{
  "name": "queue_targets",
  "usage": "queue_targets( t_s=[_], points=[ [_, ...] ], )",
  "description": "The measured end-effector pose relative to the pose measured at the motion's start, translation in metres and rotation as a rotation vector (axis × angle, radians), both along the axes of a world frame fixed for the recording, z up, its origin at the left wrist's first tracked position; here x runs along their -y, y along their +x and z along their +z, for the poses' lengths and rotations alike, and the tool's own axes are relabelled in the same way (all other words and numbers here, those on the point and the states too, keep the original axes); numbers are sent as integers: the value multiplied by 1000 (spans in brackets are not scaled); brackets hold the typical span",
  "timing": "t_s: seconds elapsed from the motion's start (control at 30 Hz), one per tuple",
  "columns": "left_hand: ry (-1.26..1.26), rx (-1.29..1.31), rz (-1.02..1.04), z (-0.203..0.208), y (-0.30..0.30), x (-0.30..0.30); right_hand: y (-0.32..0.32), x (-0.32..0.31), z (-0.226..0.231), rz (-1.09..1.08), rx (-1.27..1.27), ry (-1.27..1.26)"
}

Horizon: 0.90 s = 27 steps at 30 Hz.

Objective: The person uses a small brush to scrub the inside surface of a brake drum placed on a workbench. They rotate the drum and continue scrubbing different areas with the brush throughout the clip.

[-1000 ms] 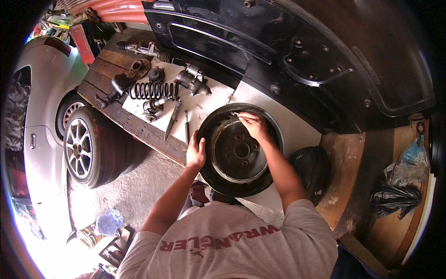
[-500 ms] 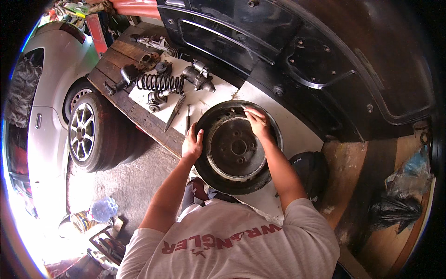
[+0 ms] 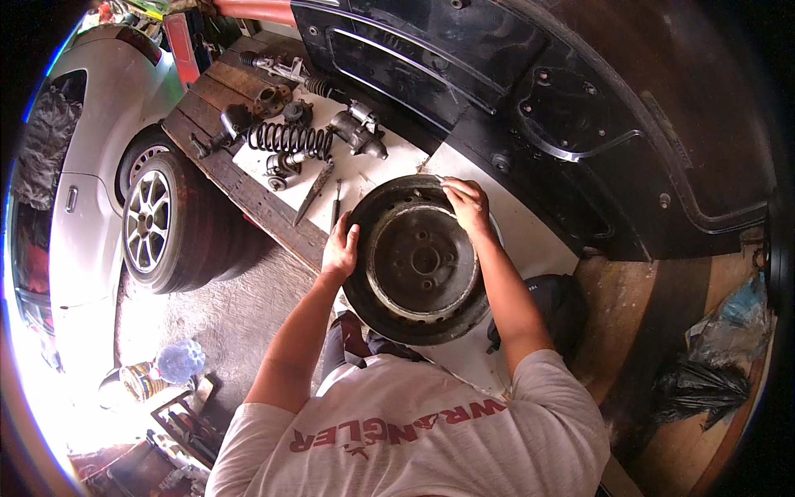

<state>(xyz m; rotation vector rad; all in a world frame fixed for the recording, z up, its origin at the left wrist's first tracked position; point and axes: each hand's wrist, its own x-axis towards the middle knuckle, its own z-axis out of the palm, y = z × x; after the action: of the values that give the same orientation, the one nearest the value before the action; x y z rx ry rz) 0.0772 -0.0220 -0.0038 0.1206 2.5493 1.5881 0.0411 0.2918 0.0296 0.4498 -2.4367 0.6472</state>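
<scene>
A dark, worn steel wheel rim (image 3: 387, 308) without a tyre is in front of my body, its face with the centre hole and bolt holes turned up. My left hand (image 3: 339, 251) grips its left edge, thumb toward the face and fingers along the outside. At the far right part of the edge is my right hand (image 3: 469, 206), fingers pinched together. Something small and pale shows at its fingertips, too small to name. Just beyond my left hand, a thin dark tool (image 3: 336, 204) and a pointed metal blade (image 3: 314, 195) lie on the white board.
On the wooden bench (image 3: 192, 126) sit a coil spring (image 3: 290, 140), a starter motor (image 3: 359, 132) and other car parts. A black car panel (image 3: 414, 70) leans behind. Wheels with tyres (image 3: 149, 217) stand left beside a silver car (image 3: 98, 166). A black bag (image 3: 556, 308) lies to the right.
My right hand has moved outward from the rim's face to its far right edge, fingers still pinched. My left hand stays on the left edge. The rim has shifted slightly.
</scene>
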Motion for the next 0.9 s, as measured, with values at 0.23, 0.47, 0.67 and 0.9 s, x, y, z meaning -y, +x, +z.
queue_targets(
  t_s=[0.23, 0.47, 0.67, 0.9],
  points=[
    [36, -14, 10, -8, 0, 1, 6, 9, -4, 210, 120, -54],
    [-7, 8, 5, -1, -1, 0, 6, 23, -21, -1, 35, -191],
    [20, -21, 17, -10, -1, 0, 7, 28, -5, 57, 103, -146],
    [-43, 30, 7, 0, -1, -1, 17, 27, -16, -35, 258, -95]
  ],
)
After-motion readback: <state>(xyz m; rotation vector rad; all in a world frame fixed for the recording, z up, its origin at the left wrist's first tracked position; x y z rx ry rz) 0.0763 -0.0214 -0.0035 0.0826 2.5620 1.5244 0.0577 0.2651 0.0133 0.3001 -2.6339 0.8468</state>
